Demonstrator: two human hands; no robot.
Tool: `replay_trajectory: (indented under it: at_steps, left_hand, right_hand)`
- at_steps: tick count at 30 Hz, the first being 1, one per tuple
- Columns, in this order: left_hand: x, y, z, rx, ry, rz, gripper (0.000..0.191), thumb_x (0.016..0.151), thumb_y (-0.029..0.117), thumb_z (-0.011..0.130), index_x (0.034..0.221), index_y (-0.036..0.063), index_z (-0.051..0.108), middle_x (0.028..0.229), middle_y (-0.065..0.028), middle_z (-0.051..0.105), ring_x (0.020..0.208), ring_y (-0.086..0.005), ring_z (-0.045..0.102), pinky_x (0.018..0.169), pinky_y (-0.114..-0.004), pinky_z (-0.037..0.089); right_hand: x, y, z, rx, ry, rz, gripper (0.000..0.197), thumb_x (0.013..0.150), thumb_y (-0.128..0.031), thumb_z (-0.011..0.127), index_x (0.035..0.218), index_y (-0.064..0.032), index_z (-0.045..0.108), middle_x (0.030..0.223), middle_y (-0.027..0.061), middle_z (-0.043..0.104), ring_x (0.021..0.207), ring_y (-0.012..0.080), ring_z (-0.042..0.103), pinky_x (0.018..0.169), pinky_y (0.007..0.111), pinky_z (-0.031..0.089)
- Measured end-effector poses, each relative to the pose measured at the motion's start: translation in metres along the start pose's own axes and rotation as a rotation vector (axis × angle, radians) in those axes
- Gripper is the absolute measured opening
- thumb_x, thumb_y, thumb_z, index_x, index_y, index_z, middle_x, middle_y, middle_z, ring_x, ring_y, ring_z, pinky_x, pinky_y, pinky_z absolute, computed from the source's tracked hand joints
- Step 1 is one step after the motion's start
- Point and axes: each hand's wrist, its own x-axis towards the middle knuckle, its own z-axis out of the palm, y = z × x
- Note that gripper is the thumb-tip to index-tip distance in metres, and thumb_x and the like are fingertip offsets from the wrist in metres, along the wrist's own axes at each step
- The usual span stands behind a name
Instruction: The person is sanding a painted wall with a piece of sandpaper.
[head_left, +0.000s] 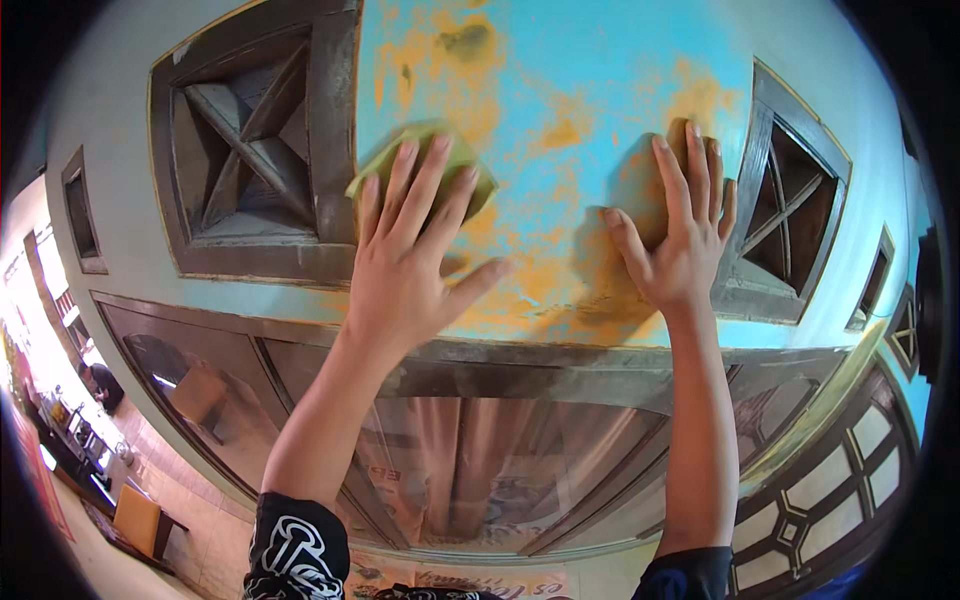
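My left hand (409, 240) presses a green-yellow sheet, which looks like sandpaper (472, 161), flat against a wall panel (600, 60). Its fingers are spread over the sheet and the thumb points right. On the panel, turquoise paint shows patches of orange and a few dark marks. To the right, my right hand (679, 225) rests on the same panel with fingers apart and nothing in it, its little finger close to the frame of the right vent.
Dark wooden vents with crossed slats flank the panel, one left (247, 142) and one right (784, 195). Below runs a wooden window frame (525, 375) with glass. At the lower left are an orange chair (136, 514) and a person (103, 386) farther off.
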Motion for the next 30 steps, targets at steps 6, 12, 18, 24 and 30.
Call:
replay_trajectory:
  at_steps: [6, 12, 18, 24, 30]
  left_hand:
    - [0.030, 0.004, 0.010, 0.122, -0.037, 0.069, 0.088, 0.093, 0.073, 0.063, 0.155, 0.0111, 0.057, 0.172, -0.0121, 0.037, 0.161, -0.0374, 0.028, 0.127, -0.062, 0.021]
    - [0.143, -0.012, 0.014, 0.015, 0.102, 0.079, 0.074, 0.101, 0.059, 0.063, 0.155, 0.0100, 0.057, 0.174, -0.0101, 0.036, 0.163, -0.0348, 0.026, 0.130, -0.055, 0.020]
    - [0.047, 0.033, 0.041, 0.041, 0.019, 0.047, 0.075, 0.096, 0.061, 0.069, 0.151, 0.0112, 0.062, 0.173, -0.0100, 0.036, 0.161, -0.0375, 0.029, 0.127, -0.060, 0.022]
    - [0.108, 0.026, 0.037, 0.035, 0.016, 0.090, 0.076, 0.097, 0.062, 0.067, 0.153, 0.0109, 0.060, 0.172, -0.0101, 0.039, 0.162, -0.0356, 0.027, 0.129, -0.056, 0.020]
    - [0.128, 0.027, 0.036, 0.053, 0.061, 0.065, 0.073, 0.098, 0.058, 0.068, 0.153, 0.0122, 0.060, 0.172, -0.0095, 0.039, 0.162, -0.0346, 0.028, 0.130, -0.056, 0.019]
  right_hand:
    - [-0.006, 0.023, 0.003, 0.015, 0.042, -0.008, 0.077, 0.093, -0.062, 0.071, 0.158, -0.0256, 0.055, 0.172, 0.0094, 0.040, 0.159, 0.0362, 0.035, 0.126, 0.063, 0.017]
    - [-0.003, 0.031, 0.009, 0.016, 0.021, 0.017, 0.077, 0.092, -0.064, 0.070, 0.158, -0.0263, 0.055, 0.172, 0.0092, 0.039, 0.160, 0.0351, 0.032, 0.126, 0.062, 0.016]
    - [-0.005, 0.045, 0.003, -0.001, -0.019, 0.022, 0.080, 0.094, -0.063, 0.069, 0.161, -0.0235, 0.051, 0.174, 0.0111, 0.036, 0.161, 0.0389, 0.031, 0.127, 0.062, 0.014]
    - [-0.007, 0.056, -0.001, -0.008, -0.075, 0.037, 0.092, 0.089, -0.070, 0.070, 0.164, -0.0248, 0.046, 0.176, 0.0123, 0.031, 0.163, 0.0400, 0.024, 0.126, 0.066, 0.014]
    - [-0.003, 0.056, -0.008, 0.004, -0.103, 0.049, 0.097, 0.086, -0.074, 0.071, 0.167, -0.0276, 0.043, 0.176, 0.0133, 0.029, 0.163, 0.0411, 0.024, 0.126, 0.068, 0.014]
